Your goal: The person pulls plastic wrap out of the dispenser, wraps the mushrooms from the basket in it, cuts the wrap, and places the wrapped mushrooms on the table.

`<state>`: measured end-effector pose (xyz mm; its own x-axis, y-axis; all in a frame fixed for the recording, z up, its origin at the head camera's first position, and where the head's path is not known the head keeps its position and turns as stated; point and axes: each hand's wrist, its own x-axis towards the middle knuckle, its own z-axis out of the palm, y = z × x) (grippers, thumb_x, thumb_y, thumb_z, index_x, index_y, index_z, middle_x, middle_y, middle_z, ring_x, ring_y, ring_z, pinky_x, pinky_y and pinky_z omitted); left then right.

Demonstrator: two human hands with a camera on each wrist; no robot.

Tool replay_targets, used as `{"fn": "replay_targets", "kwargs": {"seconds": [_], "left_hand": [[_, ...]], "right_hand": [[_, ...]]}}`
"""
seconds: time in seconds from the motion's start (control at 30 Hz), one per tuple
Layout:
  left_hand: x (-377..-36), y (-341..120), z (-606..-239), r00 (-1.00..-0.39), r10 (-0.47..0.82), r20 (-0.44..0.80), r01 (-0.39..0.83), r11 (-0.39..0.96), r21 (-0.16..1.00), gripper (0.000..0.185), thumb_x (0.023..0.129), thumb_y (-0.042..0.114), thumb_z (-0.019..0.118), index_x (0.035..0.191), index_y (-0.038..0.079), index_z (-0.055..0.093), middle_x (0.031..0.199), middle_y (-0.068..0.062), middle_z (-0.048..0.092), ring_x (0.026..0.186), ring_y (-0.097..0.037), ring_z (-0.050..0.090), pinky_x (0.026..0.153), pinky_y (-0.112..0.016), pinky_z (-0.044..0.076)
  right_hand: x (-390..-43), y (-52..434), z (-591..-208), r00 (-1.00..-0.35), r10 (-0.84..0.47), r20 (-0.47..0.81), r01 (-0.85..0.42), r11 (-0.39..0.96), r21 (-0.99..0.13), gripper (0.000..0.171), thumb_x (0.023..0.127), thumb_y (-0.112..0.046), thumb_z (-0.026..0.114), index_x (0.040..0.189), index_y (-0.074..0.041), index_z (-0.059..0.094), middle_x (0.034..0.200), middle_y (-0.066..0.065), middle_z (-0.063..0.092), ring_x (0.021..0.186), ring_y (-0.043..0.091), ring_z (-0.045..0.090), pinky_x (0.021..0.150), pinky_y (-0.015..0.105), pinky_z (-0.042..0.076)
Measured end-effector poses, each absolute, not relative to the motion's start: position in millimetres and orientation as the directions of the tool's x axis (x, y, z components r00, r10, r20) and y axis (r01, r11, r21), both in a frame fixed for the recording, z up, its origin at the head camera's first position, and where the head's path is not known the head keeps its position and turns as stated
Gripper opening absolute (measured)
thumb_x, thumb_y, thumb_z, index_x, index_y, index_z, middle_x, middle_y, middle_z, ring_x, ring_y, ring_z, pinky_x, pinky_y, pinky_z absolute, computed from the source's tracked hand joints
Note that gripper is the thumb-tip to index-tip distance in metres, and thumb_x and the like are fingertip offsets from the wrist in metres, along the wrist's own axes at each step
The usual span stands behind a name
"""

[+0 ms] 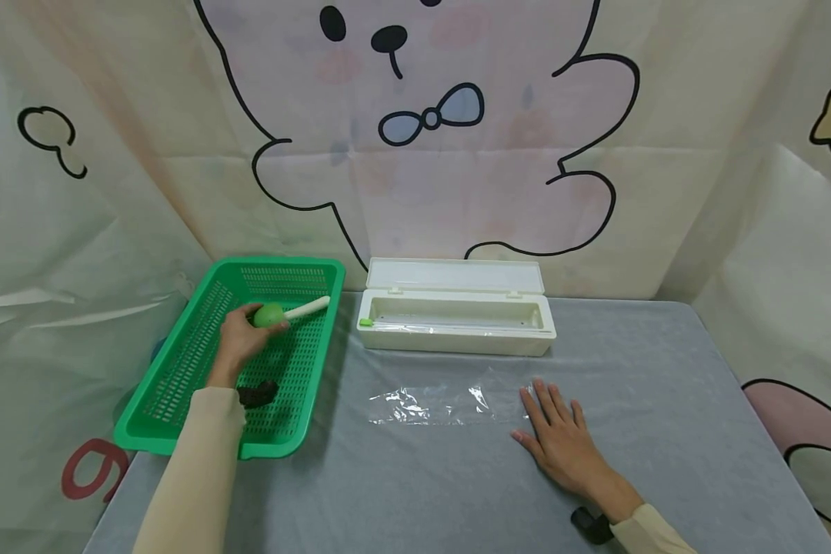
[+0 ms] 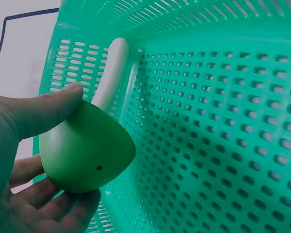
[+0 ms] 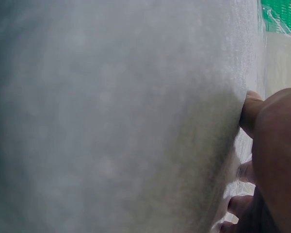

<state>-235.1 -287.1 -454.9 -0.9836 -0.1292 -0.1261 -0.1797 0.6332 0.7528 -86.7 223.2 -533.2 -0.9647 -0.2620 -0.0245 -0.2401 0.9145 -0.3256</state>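
Note:
My left hand (image 1: pixel 238 338) reaches into a green slotted basket (image 1: pixel 180 369) at the table's left and grips a toy vegetable with a green bulb (image 2: pixel 87 148) and a white stalk (image 1: pixel 306 309). Thumb and fingers curl round the bulb in the left wrist view, just above the basket floor (image 2: pixel 223 145). My right hand (image 1: pixel 561 442) lies flat on the grey table (image 1: pixel 422 477), fingers straight, fingertips at the right edge of a crinkled sheet of clear plastic wrap (image 1: pixel 436 404). The right wrist view shows mostly grey cloth (image 3: pixel 111 116).
An open white cling-wrap dispenser box (image 1: pixel 457 315) stands behind the sheet, lid raised, with a small green slider at its left end. A dark object (image 1: pixel 258 394) lies in the basket near my left wrist. A cartoon-bear curtain surrounds the table.

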Motion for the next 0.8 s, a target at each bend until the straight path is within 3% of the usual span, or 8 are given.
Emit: {"fn": "replay_targets", "kwargs": {"seconds": [0.43, 0.8], "left_hand": [[-224.2, -291.1, -442.0, -0.984, -0.165, -0.061, -0.151, 0.619, 0.771, 0.077, 0.098, 0.027, 0.069, 0.154, -0.008, 0.03, 0.148, -0.035, 0.039, 0.126, -0.051, 0.047, 0.098, -0.061, 0.045], [-213.5, -276.2, -410.0, -0.984, -0.153, 0.095, -0.018, 0.607, 0.794, 0.077, 0.096, 0.032, 0.073, 0.155, -0.001, 0.035, 0.147, -0.03, 0.045, 0.127, -0.047, 0.048, 0.097, -0.059, 0.045]], "right_hand": [[-85.6, 223.6, -534.3, -0.968, -0.251, -0.028, -0.228, 0.916, -0.331, 0.07, 0.103, -0.041, 0.058, 0.155, 0.0, 0.036, 0.163, 0.027, 0.022, 0.149, 0.049, 0.017, 0.112, 0.072, 0.011], [-86.3, 224.5, -536.3, -0.966, -0.256, 0.015, -0.245, 0.905, -0.346, 0.07, 0.102, -0.042, 0.059, 0.154, 0.001, 0.038, 0.161, 0.028, 0.024, 0.148, 0.049, 0.019, 0.112, 0.072, 0.011]]}}
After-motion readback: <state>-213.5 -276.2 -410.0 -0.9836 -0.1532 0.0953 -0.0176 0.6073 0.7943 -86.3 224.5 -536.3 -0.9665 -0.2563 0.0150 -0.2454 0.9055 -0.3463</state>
